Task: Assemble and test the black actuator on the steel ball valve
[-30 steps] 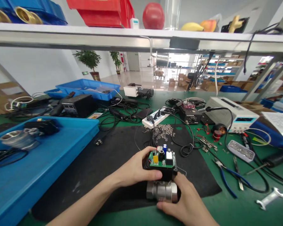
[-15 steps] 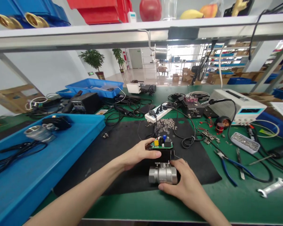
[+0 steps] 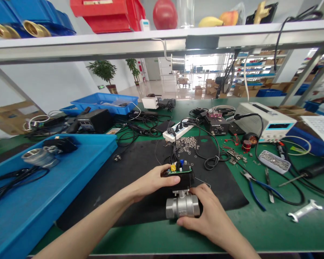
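The left hand (image 3: 158,179) is clamped on a black box (image 3: 183,180), thumb across its near face. Just below, the metal valve (image 3: 180,208) sits between the right hand (image 3: 206,205)'s thumb and curled fingers, by the dark mat (image 3: 105,171)'s near edge.

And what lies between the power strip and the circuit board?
The head view shows small metal rings and black cables between power strip and circuit board.
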Action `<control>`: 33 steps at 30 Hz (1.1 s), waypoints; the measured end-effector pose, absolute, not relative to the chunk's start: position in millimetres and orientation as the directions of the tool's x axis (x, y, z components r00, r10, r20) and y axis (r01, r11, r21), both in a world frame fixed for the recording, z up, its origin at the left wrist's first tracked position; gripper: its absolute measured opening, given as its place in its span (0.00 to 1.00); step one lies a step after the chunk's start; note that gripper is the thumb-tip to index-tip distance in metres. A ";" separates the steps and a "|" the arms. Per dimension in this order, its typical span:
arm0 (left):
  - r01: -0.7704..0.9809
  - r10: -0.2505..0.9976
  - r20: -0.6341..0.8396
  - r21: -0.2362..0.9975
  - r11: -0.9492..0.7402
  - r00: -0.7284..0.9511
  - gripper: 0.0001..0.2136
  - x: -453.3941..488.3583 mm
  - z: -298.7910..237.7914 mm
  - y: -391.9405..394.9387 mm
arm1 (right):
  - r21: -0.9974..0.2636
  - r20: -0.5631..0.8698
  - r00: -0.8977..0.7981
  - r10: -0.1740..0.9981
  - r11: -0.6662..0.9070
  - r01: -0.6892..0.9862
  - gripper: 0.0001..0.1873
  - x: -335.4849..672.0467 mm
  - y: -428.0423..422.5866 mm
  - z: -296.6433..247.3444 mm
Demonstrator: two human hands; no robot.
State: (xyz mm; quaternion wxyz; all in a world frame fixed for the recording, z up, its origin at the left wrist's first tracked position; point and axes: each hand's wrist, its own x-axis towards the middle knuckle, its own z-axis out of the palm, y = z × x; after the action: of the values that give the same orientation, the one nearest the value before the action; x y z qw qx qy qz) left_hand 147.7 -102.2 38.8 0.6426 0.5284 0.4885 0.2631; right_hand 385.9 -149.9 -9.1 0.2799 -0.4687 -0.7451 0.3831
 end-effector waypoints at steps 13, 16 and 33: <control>0.191 0.893 -0.336 0.938 0.289 0.299 0.29 146.7 21.7 -106.2 | -0.914 -0.041 -0.359 0.932 0.110 0.391 0.19 415.1 -122.3 -6.7; 0.207 0.899 -0.341 0.934 0.291 0.276 0.29 146.0 15.4 -104.6 | -0.878 -0.045 -0.382 0.923 0.146 0.456 0.20 418.7 -121.9 0.6; 0.128 0.849 -0.349 0.937 0.325 0.397 0.34 139.6 9.2 -97.3 | -0.548 0.352 -0.467 0.811 0.583 0.600 0.39 398.2 -156.5 -47.8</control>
State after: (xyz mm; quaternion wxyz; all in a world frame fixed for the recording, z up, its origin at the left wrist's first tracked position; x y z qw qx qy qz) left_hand 139.6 -97.3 9.2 0.6599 0.5127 0.4765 0.2733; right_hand 398.2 -156.5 -47.8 0.2988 -0.4211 -0.8379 0.1770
